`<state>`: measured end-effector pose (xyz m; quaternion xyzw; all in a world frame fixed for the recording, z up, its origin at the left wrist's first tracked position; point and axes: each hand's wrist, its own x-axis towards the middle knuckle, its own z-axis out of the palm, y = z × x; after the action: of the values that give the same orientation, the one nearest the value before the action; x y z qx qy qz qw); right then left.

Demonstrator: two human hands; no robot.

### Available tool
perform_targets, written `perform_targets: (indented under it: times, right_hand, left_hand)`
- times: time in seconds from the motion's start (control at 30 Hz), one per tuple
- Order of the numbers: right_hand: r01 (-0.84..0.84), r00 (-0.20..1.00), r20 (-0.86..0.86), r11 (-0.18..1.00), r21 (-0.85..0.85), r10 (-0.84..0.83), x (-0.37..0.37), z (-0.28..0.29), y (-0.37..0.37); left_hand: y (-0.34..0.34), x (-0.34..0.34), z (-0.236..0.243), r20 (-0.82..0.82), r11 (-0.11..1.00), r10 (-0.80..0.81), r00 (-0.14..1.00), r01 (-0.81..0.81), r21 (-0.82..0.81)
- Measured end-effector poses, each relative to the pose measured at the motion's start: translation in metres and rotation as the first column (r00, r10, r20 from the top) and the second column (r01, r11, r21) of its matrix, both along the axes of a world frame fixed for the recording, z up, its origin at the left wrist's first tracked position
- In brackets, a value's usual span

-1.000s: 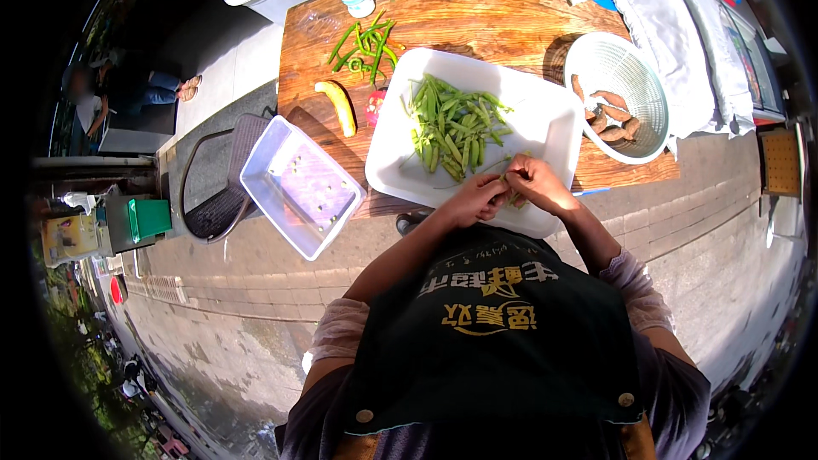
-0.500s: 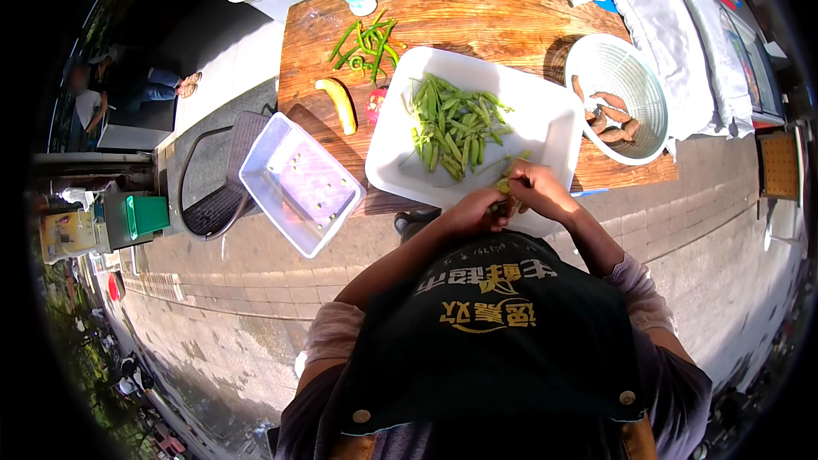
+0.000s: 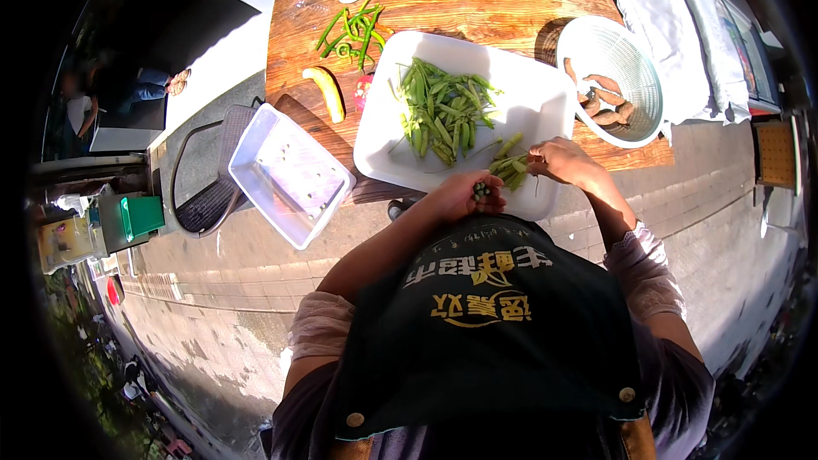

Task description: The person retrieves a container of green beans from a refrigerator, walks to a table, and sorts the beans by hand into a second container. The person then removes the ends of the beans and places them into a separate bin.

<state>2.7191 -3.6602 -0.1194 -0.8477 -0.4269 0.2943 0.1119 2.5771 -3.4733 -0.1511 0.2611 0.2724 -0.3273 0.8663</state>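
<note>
- The left hand (image 3: 460, 196) curls closed around a few green bean pieces (image 3: 482, 191), just off the near edge of the white tray (image 3: 545, 106).
- The right hand (image 3: 562, 160) pinches the small pile of trimmed beans (image 3: 509, 169) on the tray's near corner.
- Mid-tray lies a heap of green pods (image 3: 439, 111).
- An empty clear tub (image 3: 290, 175) sits left, by the wooden table (image 3: 477, 0).
- Farther off: a yellow pepper (image 3: 327, 92), loose long beans (image 3: 351, 30), and a white colander (image 3: 609, 77).
</note>
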Motion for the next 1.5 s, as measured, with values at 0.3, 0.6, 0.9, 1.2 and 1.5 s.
perform_targets:
  times: [0.3, 0.6, 0.9, 1.2, 1.5]
  right_hand:
    - [0.182, 0.967, 0.146, 0.967, 0.177, -0.208, 0.042, -0.109, 0.066]
    - [0.248, 0.959, 0.087, 0.949, 0.194, -0.268, 0.029, -0.11, 0.076]
    - [0.787, 0.403, -0.86, 0.598, 0.151, -0.313, 0.008, -0.053, 0.041]
    - [0.541, 0.77, -0.594, 0.733, 0.412, -0.233, -0.024, -0.014, 0.053]
    - [0.357, 0.933, -0.271, 0.704, 0.614, -0.237, -0.041, 0.008, 0.059]
  left_hand:
    - [0.023, -0.009, 0.016, -0.035, 0.989, 0.063, 0.997, -0.057, 0.138]
    - [0.035, -0.019, -0.006, 0.021, 0.966, 0.252, 0.968, -0.253, 0.061]
    - [0.022, 0.015, -0.011, 0.189, 0.949, 0.199, 0.962, -0.237, 0.208]
    - [0.019, 0.03, 0.001, 0.252, 0.901, 0.166, 0.953, -0.25, 0.354]
    - [0.021, 0.024, 0.007, 0.324, 0.832, 0.119, 0.939, -0.272, 0.484]
